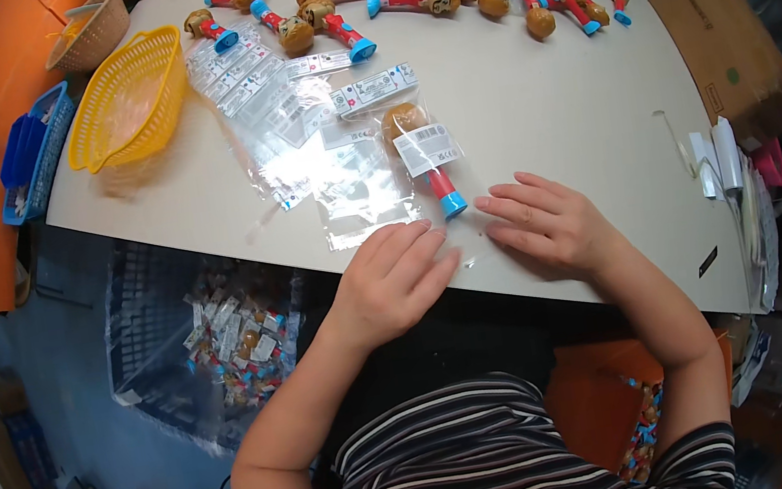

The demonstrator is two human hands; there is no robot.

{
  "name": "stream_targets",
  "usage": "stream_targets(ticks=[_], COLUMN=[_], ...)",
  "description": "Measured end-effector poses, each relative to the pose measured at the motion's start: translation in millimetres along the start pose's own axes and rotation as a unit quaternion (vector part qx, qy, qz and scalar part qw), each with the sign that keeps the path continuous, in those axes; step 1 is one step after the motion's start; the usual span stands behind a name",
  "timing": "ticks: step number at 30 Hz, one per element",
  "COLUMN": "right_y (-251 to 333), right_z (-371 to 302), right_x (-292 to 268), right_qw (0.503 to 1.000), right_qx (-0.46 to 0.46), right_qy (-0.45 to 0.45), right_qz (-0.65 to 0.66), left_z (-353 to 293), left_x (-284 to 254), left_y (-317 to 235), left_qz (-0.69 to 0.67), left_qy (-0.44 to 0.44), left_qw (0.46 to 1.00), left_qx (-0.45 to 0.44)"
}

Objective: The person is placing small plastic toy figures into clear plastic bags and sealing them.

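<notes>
In front of me on the table [585,124] lies a clear plastic bag [472,242] with a toy [444,192] inside. The toy has a round brown head, a red handle and a blue end, and a white printed label [425,149] covers part of it. My left hand [392,282] rests at the table's near edge by the bag's lower left, fingers stretched out. Beside the blue end, my right hand [550,226] lies with fingers extended at the bag's right side. Neither hand visibly grips anything. Flat clear bags [265,111] with printed headers overlap to the left.
Many similar toys [491,2] are strewn along the far side. A yellow basket [127,102], a blue basket [49,154] and a tan basket [91,31] stand at the left. Below the table, a blue crate [151,331] holds bagged toys. A cardboard box [725,43] stands right.
</notes>
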State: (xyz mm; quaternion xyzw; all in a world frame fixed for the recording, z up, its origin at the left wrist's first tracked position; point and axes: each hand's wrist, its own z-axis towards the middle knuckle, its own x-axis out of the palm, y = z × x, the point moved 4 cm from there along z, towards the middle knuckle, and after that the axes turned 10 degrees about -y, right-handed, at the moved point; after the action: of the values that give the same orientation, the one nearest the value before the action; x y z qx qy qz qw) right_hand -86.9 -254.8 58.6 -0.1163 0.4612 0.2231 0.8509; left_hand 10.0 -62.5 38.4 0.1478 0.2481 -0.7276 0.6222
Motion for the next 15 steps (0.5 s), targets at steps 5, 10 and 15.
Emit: stream_targets(ticks=[5,10,15], right_y=[-5.5,4.8,10.3], right_z=[-2.9,-2.6,3.5], right_x=[7.2,3.2,7.3], right_qw=[0.987,0.999,0.997], right_qx=[0.111,-0.012,-0.026], right_qy=[-0.025,-0.034,-0.010], right_qz=[0.110,0.040,0.072], left_z=[-12.3,-9.4,-17.1], left_x=[2.3,-2.0,-4.1], left_y=[9.4,7.4,5.8], left_qz=[-0.058,-0.050,-0.057], left_qy=[-0.007,-0.032,-0.002], left_qw=[0.991,0.986,0.997], left_qx=[-0.117,-0.158,-0.056])
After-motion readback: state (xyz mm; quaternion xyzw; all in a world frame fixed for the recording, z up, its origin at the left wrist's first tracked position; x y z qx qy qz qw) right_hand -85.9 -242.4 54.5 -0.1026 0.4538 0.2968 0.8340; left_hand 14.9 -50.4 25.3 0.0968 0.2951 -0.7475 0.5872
